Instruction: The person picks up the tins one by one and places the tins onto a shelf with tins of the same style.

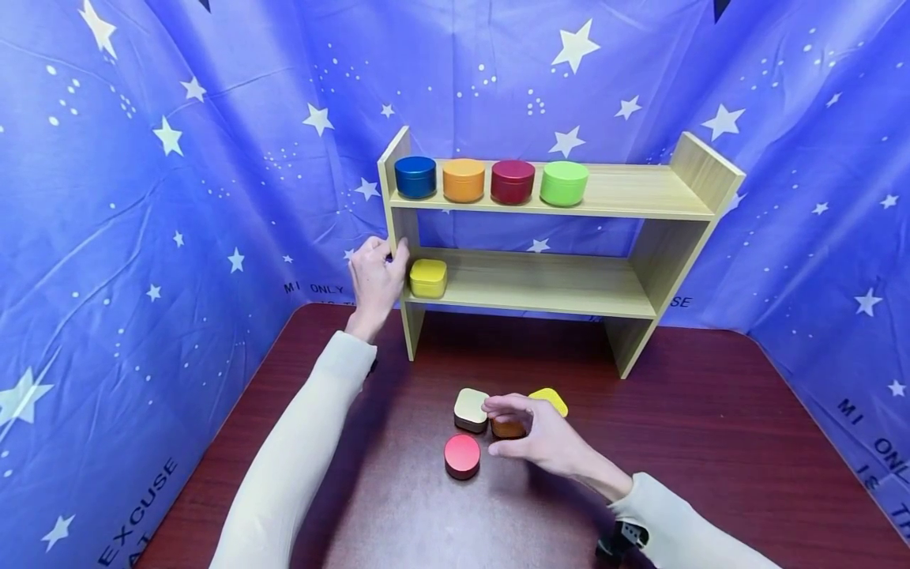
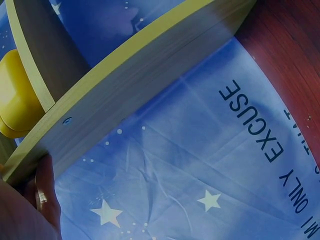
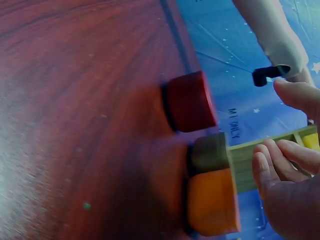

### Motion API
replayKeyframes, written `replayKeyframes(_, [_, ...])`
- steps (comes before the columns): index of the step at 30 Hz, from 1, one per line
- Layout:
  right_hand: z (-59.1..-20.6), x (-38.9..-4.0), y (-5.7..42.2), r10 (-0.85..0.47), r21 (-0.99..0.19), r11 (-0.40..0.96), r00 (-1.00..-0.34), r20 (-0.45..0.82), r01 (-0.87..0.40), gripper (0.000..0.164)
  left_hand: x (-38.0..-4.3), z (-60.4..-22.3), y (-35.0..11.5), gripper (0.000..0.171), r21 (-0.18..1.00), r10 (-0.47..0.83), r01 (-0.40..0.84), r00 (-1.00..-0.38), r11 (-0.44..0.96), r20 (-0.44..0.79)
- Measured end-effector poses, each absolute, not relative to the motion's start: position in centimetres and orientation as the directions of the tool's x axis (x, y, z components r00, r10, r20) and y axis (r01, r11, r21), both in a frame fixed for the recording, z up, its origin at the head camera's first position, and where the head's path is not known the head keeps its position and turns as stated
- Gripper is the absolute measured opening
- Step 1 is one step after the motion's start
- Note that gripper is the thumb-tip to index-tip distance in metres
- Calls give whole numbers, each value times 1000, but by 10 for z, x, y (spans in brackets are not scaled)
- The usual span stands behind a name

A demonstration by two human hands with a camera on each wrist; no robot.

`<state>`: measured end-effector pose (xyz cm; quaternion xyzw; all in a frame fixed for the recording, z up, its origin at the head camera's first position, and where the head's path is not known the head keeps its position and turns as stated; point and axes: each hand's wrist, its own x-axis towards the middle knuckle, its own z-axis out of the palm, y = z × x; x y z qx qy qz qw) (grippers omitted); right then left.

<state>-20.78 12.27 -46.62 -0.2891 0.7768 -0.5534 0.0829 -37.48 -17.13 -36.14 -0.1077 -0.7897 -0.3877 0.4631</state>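
Note:
My left hand (image 1: 377,275) grips the left side panel of a light wooden two-tier shelf (image 1: 540,280). In the left wrist view, fingers (image 2: 46,192) lie along the panel's outer face. Beside that hand, a yellow square tin (image 1: 428,278) sits at the left end of the lower tier. Over the table, my right hand (image 1: 547,436) hovers with thumb and fingers spread apart, holding nothing. Under and around it are an orange square tin (image 3: 212,202), partly covered in the head view, a pale gold square tin (image 1: 471,406), a red round tin (image 1: 462,456) and a yellow tin (image 1: 550,401).
Blue, orange (image 1: 464,181), dark red and green round tins line the left part of the upper tier. The shelf stands toward the back of a dark red wooden table (image 1: 711,442). Blue star-patterned cloth (image 1: 235,158) hangs behind and at both sides.

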Motion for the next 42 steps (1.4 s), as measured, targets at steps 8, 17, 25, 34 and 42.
replayKeyframes(8, [-483, -199, 117, -561, -880, 319, -818, 123, -351, 62, -376, -363, -170, 40, 510, -187, 529, -547, 678, 816])
replayKeyframes(17, [-487, -198, 107, -559, -864, 326, -815, 151, -383, 63, -374, -361, -170, 41, 528, -192, 517, -567, 673, 801])
replayKeyframes(25, [-492, -197, 95, -565, -849, 345, -811, 154, -401, 63, -374, -361, -171, 42, 527, -195, 516, -564, 675, 803])
replayKeyframes(34, [-498, -196, 85, -569, -802, 421, -812, 130, -423, 65, -374, -363, -171, 42, 523, -194, 519, -559, 676, 806])
replayKeyframes(42, [-500, -197, 82, -566, -793, 449, -818, 103, -411, 67, -375, -362, -171, 41, 504, -188, 538, -536, 676, 823])
